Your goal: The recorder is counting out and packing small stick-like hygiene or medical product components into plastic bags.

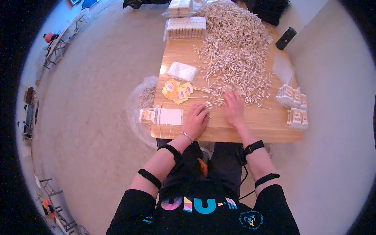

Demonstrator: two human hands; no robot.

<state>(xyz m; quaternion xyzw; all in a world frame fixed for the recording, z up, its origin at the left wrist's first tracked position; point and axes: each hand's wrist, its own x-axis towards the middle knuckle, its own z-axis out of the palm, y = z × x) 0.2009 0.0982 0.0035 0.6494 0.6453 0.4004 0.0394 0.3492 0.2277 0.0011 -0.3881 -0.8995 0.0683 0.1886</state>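
Taking the right hand as clock centre, the wooden table could shed swabs over its six o'clock edge if too many are drawn at once: the heap of cotton swabs, spreading from eleven to one, looks loose and unsupported. The packet blocks at three might go off the side if an elbow catches them. The filled swab pack at nine appears to overhang the edge and could tip into the clear bag below.

The right hand is half spread, fingertips among the nearest swabs; the left hand, between eight and nine, is loosely curled. I cannot tell whether either grips a swab.

Counted: one table; one heap, its swabs beyond counting; one clear bag; two white bundles at eleven; two packet blocks; one black cylinder at one; one wrapped white packet at ten; one filled swab pack; yellow cards between nine and ten, overlapping too much to number.
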